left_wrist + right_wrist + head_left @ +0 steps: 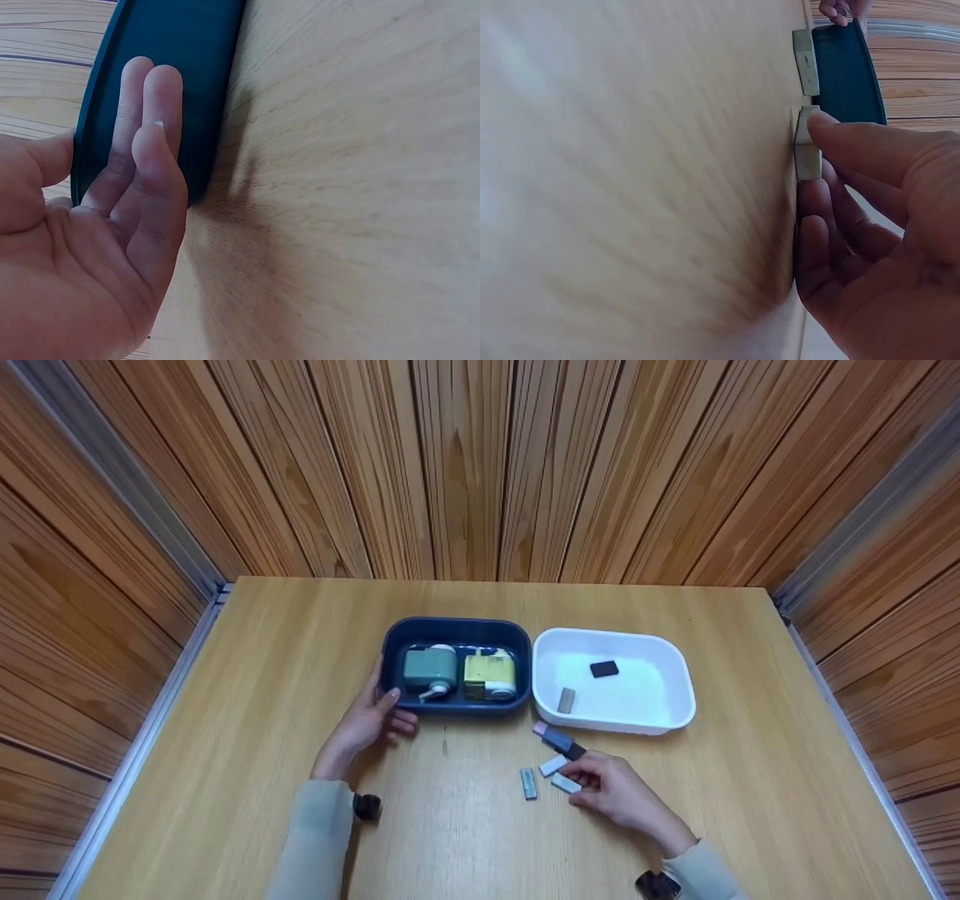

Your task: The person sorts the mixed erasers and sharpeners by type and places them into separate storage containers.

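Wooden panels (461, 472) with dark, flowing grain make the walls, and before them is a smooth light-wood table (247, 720) with finer lines. On it a glossy dark blue plastic tray (480, 710), a rectangle with rounded corners, sits close beside a similar white plastic tray (637, 694). Within the blue one are a boxy green plastic device (429, 667) with a small crank arm and a boxy pale yellow plastic device (489, 669) with a whitish round part. The white one contains a flat black block (604, 668) and a grey oblong block (566, 700). The left hand (367, 724) touches the blue tray at its near left corner, thumb at the rim and the other fingers rather straight along the outer wall. The right hand (615, 791) pinches a small whitish oblong block (566, 784) between thumb and fingers, low at the table. Near it lie a second whitish block (553, 766), a blue-grey stick-like piece (555, 737) with a pink tip, and a teal oblong block (529, 784), whose surface marks are too small to read.
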The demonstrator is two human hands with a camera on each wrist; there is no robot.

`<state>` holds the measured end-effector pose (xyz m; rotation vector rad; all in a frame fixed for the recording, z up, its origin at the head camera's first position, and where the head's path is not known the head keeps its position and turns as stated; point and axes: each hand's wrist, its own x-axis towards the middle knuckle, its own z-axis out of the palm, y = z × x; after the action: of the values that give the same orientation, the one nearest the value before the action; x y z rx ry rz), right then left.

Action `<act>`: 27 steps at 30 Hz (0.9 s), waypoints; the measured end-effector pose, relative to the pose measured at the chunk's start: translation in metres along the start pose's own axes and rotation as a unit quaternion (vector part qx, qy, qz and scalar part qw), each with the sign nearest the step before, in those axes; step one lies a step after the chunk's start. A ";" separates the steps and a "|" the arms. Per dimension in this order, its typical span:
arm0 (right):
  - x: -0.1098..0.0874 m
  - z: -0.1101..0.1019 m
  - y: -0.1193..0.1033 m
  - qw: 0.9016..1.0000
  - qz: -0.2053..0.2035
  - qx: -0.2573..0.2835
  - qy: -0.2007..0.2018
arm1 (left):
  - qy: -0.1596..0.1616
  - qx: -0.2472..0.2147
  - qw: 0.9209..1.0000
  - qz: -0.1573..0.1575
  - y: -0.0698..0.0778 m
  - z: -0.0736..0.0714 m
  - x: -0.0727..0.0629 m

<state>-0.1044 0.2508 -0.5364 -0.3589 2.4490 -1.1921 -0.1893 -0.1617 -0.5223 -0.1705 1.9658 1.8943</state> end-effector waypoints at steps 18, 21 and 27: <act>-0.001 0.002 0.000 1.000 0.007 -0.011 -0.002 | -0.005 0.002 1.000 0.002 0.001 -0.001 0.000; -0.002 0.003 0.002 1.000 -0.007 -0.020 0.007 | -0.011 0.004 1.000 0.007 0.001 -0.002 -0.001; -0.004 0.002 0.002 1.000 -0.012 -0.019 0.014 | -0.011 0.008 1.000 0.006 0.000 -0.001 -0.001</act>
<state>-0.1000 0.2519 -0.5385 -0.3856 2.5022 -1.1688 -0.1886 -0.1632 -0.5216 -0.1330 1.9719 1.8794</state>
